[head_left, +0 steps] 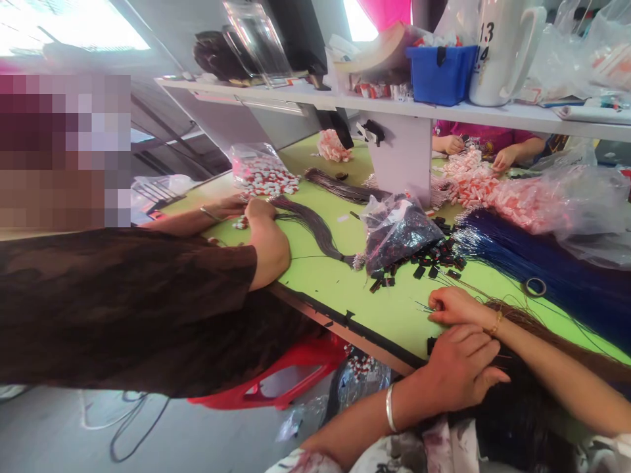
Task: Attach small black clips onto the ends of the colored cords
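My right hand [454, 306], with a gold bracelet at its wrist, is closed in a pinch above the table's front edge. Thin dark wires [422, 307] stick out past its fingertips to the left. Just below, my left hand [461, 365] wears a silver bangle and is seen from the back, its fingers curled toward the thumb. A fine wire end shows beside those fingers; what they grip is hidden. Beside my left hand is a black connector housing [432, 345], partly covered. More black connector housings [434, 259] lie loose beyond, next to a plastic bag [399, 230] of dark pieces.
Blue wire bundles [532, 269] and a tape roll [535, 287] lie at right, brown wires [552, 328] under my right forearm. A co-worker's hands [259, 210] work at left by a grey wire bundle [315, 226]. Another person's hands [507, 156] are behind pink-white connectors [473, 174]. A shelf [305, 95] stands above.
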The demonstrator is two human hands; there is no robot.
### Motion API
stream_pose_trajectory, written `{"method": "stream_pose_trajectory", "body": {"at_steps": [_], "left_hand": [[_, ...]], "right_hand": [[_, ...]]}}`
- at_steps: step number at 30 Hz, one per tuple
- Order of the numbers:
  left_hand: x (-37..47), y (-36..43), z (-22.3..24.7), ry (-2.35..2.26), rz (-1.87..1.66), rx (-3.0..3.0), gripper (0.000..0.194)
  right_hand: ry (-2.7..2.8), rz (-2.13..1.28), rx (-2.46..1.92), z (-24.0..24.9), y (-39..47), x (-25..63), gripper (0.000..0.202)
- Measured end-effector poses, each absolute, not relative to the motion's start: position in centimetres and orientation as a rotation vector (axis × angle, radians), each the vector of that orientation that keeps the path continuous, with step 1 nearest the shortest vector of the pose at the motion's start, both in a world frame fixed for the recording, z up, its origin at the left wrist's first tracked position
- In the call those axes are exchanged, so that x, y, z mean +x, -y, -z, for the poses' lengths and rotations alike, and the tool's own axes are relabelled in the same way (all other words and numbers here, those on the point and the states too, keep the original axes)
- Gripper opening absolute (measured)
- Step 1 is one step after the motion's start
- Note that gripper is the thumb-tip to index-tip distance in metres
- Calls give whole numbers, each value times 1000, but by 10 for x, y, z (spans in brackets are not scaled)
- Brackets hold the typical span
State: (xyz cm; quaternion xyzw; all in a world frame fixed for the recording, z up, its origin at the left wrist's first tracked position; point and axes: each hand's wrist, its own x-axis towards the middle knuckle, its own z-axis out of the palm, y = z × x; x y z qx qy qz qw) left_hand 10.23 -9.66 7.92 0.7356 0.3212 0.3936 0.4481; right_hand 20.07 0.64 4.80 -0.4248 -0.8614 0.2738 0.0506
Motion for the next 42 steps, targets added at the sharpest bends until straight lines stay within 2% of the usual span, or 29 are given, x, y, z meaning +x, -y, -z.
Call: {"method": "stream_pose_trajectory", "body": {"at_steps": [3,6,9,11,13,15,21,26,30,35,42], "left_hand": [[78,71,-76,-946,-1087,1707,20],[55,25,-62,-1297,-1301,1517,10],[39,-18,-43,-1562,-1207,1550,8],[34,-36,-31,-1624,-1098,1618,17],[31,-45,-24,-1615,-1029,1645,30],[28,-46,-21,-1591,-994,1647,35],[17,-24,-24,-1512,-1230,1362,19],[19,6,-29,-1085,-1313,854,27],[27,22,-27,-1034,-1304,653,29],[34,29,-20,-967,-1247,568,45],[36,30,-17,-826,-1124,420,37]], "right_hand": [[2719,-706,-1215,-41,-5,201,8],[2720,-638,-1127,-42,-2,203,10],[2649,-695,-1072,-45,0,205,11],[2523,-850,-1113,-45,-1,207,11],[2346,-1018,-1164,-41,-4,209,9],[2190,-1118,-1202,-37,-7,211,9],[2015,-1219,-1202,-36,-9,213,6],[1995,-1270,-1186,-40,-6,211,6],[1982,-1291,-1172,-41,-4,211,6],[1996,-1231,-1169,-41,-2,210,10],[1999,-1234,-1136,-37,-2,211,10]]}}
